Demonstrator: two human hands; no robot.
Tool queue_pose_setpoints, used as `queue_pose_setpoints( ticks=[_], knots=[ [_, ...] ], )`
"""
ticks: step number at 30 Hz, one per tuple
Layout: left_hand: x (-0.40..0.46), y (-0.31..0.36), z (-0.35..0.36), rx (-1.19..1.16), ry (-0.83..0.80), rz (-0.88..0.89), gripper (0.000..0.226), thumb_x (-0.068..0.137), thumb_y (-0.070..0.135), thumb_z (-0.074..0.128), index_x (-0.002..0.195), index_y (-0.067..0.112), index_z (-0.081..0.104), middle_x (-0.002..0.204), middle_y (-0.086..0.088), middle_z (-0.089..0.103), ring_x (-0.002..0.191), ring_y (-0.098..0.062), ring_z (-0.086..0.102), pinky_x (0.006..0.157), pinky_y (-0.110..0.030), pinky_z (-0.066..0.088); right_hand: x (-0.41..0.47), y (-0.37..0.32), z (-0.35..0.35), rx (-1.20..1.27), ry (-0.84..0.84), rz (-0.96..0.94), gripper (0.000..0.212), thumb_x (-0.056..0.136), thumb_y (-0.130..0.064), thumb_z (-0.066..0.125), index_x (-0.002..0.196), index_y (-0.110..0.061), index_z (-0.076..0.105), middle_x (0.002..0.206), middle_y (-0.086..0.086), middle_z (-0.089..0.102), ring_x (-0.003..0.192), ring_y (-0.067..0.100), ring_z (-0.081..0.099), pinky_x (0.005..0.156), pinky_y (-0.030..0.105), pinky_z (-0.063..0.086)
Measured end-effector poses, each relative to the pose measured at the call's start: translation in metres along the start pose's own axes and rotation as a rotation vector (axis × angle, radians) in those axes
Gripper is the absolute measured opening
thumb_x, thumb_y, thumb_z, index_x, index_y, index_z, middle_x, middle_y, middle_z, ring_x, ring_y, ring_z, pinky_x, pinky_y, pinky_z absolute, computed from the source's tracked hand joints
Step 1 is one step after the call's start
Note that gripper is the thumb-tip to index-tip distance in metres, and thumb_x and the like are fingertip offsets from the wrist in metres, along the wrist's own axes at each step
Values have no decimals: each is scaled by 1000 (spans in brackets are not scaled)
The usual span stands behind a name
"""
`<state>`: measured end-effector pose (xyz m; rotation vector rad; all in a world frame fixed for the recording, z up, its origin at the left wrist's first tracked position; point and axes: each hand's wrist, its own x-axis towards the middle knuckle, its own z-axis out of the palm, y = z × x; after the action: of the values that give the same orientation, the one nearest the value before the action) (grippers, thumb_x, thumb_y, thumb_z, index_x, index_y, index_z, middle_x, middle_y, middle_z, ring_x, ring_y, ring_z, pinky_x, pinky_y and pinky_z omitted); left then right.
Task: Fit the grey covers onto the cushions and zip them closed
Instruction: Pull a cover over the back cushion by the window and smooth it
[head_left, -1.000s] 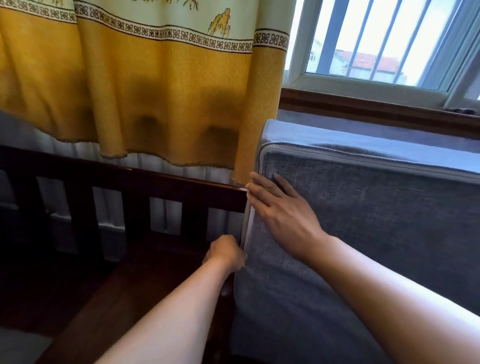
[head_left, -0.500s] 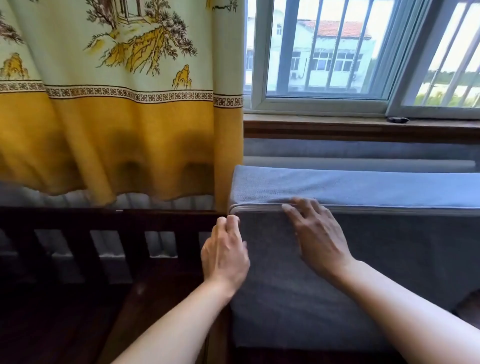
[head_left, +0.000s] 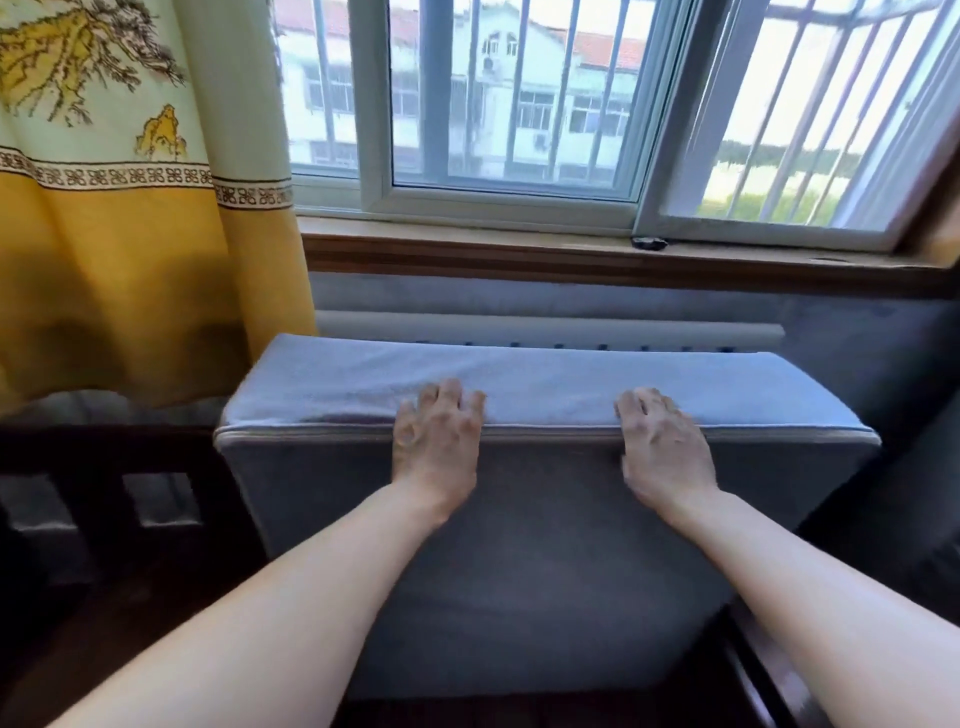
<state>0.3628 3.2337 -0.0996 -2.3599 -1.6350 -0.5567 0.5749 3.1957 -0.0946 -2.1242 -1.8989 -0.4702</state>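
Grey covered cushion (head_left: 519, 545) stands upright on the dark wooden bench (head_left: 130, 597), below the window (head_left: 519, 104). Left hand (head_left: 436, 441) and right hand (head_left: 665, 447) rest on its top edge with loosely spread fingers, gripping nothing.

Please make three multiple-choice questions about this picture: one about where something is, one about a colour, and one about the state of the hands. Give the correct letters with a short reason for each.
1. Where does the small dark object lie?
A. on the window sill
B. on top of the cushion
C. on the floor

2. What colour is the lower band of the curtain?
A. green
B. yellow
C. red

3. How do the two hands meet the cushion?
A. both lie over its top edge
B. only one touches it
C. both hang clear of it

Answers:
1 A: the small dark object sits on the window sill.
2 B: the curtain is yellow below its patterned border.
3 A: the left hand and right hand both rest over the top edge of the cushion.
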Motion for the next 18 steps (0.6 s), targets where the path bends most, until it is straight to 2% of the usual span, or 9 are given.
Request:
queue_pose_setpoints(
  ticks=[2, 4, 7, 9, 11, 14, 18],
  knots=[
    [9, 20, 1, -3, 36, -34, 38, 78, 2, 52, 113, 18, 47, 117, -3, 48, 112, -24, 43, 81, -31, 36, 8, 19, 10, 88, 135, -113, 26, 62, 9, 47, 83, -4, 56, 86, 17, 58, 77, 37, 57, 62, 38, 43],
    [13, 25, 0, -20, 67, -48, 35, 74, -6, 47, 101, 15, 52, 106, -4, 54, 104, -25, 48, 71, -29, 30, 14, 30, 18, 168, 183, -194, 20, 60, 9, 48, 72, -5, 53, 79, 16, 57, 71, 35, 55, 59, 36, 42],
    [10, 26, 2, -4, 124, -6, 28, 67, -13, 50, 77, 12, 53, 80, -6, 58, 82, -29, 55, 60, -28, 26, 13, 37, 25, 208, 227, -251, 18, 61, 9, 51, 70, -5, 54, 79, 14, 58, 75, 33, 56, 59, 36, 46],
    [5, 31, 0, 32, 98, -14, 30, 57, -17, 56, 64, 12, 50, 63, -7, 55, 64, -30, 56, 53, -27, 25, 4, 38, 23, 214, 263, -251, 17, 60, 8, 50, 70, -5, 55, 77, 13, 59, 73, 31, 57, 55, 32, 47],
    [-5, 36, -3, 42, 80, -26, 30, 55, -17, 56, 61, 12, 49, 59, -6, 55, 59, -29, 55, 52, -26, 24, -9, 38, 22, 225, 300, -252, 18, 60, 9, 52, 70, -5, 56, 77, 12, 59, 71, 31, 57, 53, 29, 45],
    [-26, 41, -10, 37, 59, -27, 28, 61, -14, 54, 64, 14, 47, 63, -4, 57, 63, -26, 54, 53, -26, 24, -34, 40, 15, 203, 317, -258, 17, 62, 7, 52, 72, -6, 57, 79, 10, 58, 72, 29, 56, 49, 28, 45],
    [-64, 49, -23, 41, 99, 19, 36, 44, -15, 64, 58, 13, 47, 54, 0, 52, 49, -24, 53, 47, -21, 23, -69, 40, 5, 207, 300, -252, 24, 61, 13, 65, 74, -6, 57, 82, 9, 57, 79, 25, 50, 49, 29, 46]
  ],
)
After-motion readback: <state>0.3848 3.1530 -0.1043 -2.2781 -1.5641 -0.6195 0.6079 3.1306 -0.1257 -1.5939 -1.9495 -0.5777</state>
